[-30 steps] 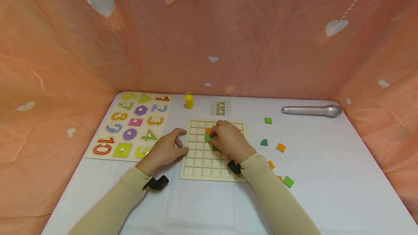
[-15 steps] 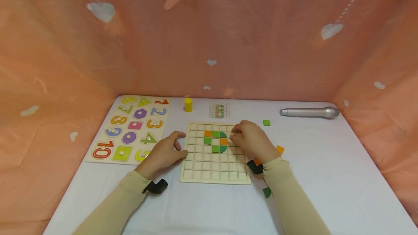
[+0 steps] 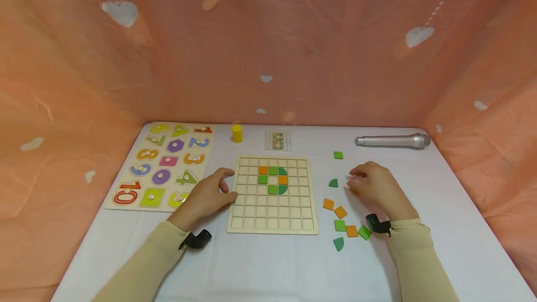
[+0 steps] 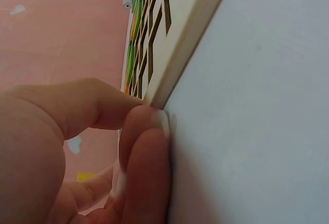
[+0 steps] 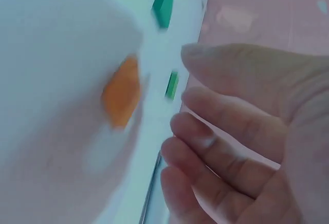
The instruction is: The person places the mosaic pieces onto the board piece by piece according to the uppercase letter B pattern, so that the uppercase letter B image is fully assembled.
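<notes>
A pale wooden grid board (image 3: 255, 211) lies in the middle of the table, bearing several orange, green and quarter-round tiles in its upper cells. My left hand (image 3: 208, 198) rests at its left side, thumb and index finger spread along the edge; in the left wrist view the fingertips are right at the board's rim (image 4: 177, 54). To the right of the board, my right hand (image 3: 377, 188) hovers with parted fingers and nothing between them. Under its fingertips lies an orange square tile (image 5: 123, 93), partly hidden in the head view.
Loose orange tiles (image 3: 328, 204), green tiles (image 3: 340, 225) and dark green quarter-rounds (image 3: 339, 244) lie right of the board. A pattern card (image 3: 278, 140) and yellow cylinder (image 3: 237, 133) stand behind it. A number puzzle (image 3: 138, 171) is at left, a silver microphone (image 3: 392, 141) at back right.
My right hand has drawn back from the board's tiles and moved right over the loose ones. The tiles it covered on the board now show. The left hand stays at the edge.
</notes>
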`<state>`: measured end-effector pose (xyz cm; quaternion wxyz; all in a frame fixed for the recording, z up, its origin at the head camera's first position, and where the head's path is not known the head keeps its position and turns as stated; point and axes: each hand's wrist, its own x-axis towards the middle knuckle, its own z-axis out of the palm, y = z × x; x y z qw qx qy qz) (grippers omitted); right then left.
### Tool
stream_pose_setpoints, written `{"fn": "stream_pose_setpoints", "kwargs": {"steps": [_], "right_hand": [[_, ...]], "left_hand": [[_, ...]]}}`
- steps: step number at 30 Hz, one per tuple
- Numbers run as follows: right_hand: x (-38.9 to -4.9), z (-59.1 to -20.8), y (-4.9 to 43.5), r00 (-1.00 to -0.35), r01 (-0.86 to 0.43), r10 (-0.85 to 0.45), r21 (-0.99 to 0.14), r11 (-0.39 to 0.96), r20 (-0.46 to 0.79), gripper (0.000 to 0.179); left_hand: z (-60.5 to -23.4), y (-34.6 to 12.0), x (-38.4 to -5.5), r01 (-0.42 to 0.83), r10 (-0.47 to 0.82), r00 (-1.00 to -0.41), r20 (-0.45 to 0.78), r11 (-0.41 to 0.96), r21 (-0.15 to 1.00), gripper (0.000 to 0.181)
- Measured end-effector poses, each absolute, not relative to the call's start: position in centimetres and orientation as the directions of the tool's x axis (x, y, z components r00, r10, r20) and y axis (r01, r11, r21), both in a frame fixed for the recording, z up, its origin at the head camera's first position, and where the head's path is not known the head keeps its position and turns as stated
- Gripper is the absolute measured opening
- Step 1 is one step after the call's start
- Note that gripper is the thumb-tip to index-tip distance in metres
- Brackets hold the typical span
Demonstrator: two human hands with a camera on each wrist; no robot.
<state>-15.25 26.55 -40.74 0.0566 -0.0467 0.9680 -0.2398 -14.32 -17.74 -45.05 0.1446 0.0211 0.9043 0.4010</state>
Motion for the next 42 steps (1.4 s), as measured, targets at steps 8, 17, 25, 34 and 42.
{"fn": "stream_pose_setpoints", "kwargs": {"steps": [8,17,25,34,42], "right_hand": [[-14.5,-41.0,28.3,-0.984,-0.023,-0.099,-0.455,0.890,-0.145,0.031],[-14.7,-41.1,28.0,-0.974,0.038,-0.068,-0.450,0.892,-0.218,0.024],[-14.7,-41.2,28.3,-0.973,0.032,-0.074,-0.446,0.894,-0.217,0.025],[-14.5,-40.9,26.8,-0.985,-0.038,-0.111,-0.456,0.889,-0.134,0.022],[-15.0,-41.1,21.9,-0.972,-0.041,-0.154,-0.516,0.856,-0.178,0.023]], "left_hand": [[-45.1,-17.8,-14.2,-0.065,0.161,-0.960,-0.231,0.674,0.736,0.067],[-45.0,-17.9,-14.2,-0.068,0.159,-0.960,-0.231,0.666,0.742,0.067],[-44.8,-17.7,-14.3,-0.089,0.152,-0.956,-0.252,0.667,0.740,0.066],[-44.9,-17.7,-14.3,-0.089,0.155,-0.955,-0.254,0.667,0.740,0.067],[-45.1,-17.9,-14.4,-0.074,0.164,-0.956,-0.241,0.664,0.744,0.067]]}}
